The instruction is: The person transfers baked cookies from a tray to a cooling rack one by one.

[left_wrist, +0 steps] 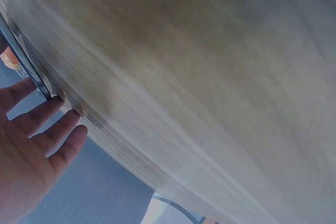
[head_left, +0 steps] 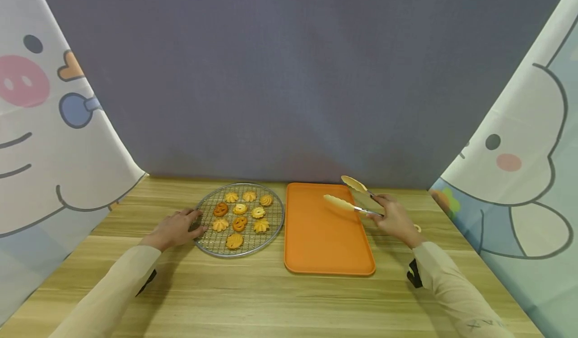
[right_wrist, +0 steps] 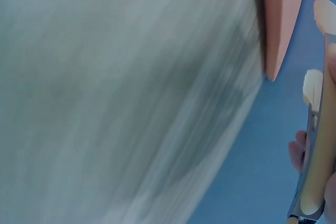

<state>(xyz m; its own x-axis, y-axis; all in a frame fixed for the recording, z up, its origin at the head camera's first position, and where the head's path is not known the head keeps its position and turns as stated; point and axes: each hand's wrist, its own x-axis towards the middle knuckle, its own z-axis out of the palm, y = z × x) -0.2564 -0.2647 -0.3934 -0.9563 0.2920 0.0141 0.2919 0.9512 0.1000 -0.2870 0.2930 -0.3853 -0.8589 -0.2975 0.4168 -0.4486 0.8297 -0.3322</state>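
A round wire cooling rack (head_left: 242,183) lies on the table, bearing several cookies, among them a pretzel-shaped cookie (head_left: 240,223) and a round brown cookie (head_left: 234,241). At its left edge, my left hand (head_left: 173,229) touches the rim with fairly straight, spread fingers; in the left wrist view, the fingertips (left_wrist: 77,132) lie by the rim and the tabletop. My right hand (head_left: 397,221) grips a pair of tongs (right_wrist: 317,166) with pale scalloped tips. The tongs stand spread, with nothing between the tips, above the upper right of an orange tray (head_left: 327,242).
The tray is just right of the rack on the wood-grain table (head_left: 226,298). A grey cloth panel (head_left: 289,77) rises behind the table. Cartoon-printed curtains (head_left: 510,127) flank it on both sides.
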